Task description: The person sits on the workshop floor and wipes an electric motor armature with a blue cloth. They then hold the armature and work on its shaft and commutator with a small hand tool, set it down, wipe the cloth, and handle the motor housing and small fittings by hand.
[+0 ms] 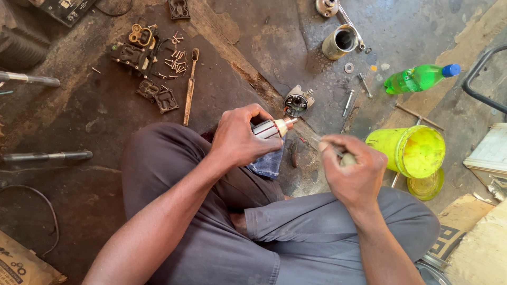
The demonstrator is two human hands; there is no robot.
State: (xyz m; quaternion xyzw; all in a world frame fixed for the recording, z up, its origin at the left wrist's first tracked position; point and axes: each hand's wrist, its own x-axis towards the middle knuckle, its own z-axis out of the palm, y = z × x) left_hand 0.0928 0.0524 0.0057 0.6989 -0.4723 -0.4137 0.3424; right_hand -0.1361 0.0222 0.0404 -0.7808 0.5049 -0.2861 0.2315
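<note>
While clasped in left hand (237, 138), armature (274, 127), copper end beyond fingers.

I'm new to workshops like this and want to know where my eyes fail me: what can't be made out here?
Head view only:
- Tool in the right hand: fist hides the handle, tip blurred by motion.
- Metal part in the left hand: fingers cover most of it.
- Cloth: mostly under that hand.
- Screws: too small to count.
- Box: cut off by the edge.

Grey trousers, creased over both knees; bare forearms, no sleeves, no gloves or rings
</note>
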